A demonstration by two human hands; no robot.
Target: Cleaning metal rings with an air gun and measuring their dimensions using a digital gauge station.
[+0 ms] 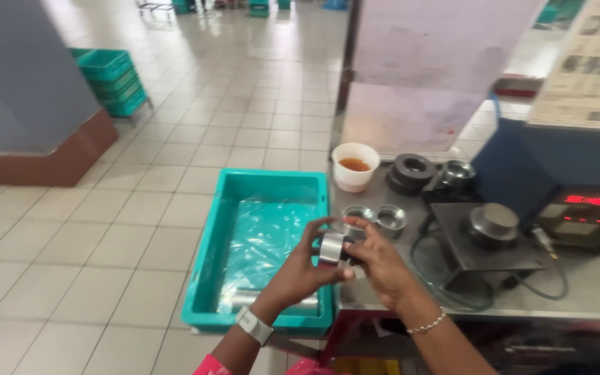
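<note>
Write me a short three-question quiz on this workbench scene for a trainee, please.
1. True or false: both hands, left hand and right hand, hold the metal ring.
2. What lies to the left of the bench? A) a teal crate B) a red bucket C) a wooden stool
3. Fill in: the white cup holds an ______ liquid.

Key:
1. True; the ring sits between the fingers of both hands, at the bench edge.
2. A; it is lined with clear plastic, with metal parts at its near end.
3. Orange-brown.
</note>
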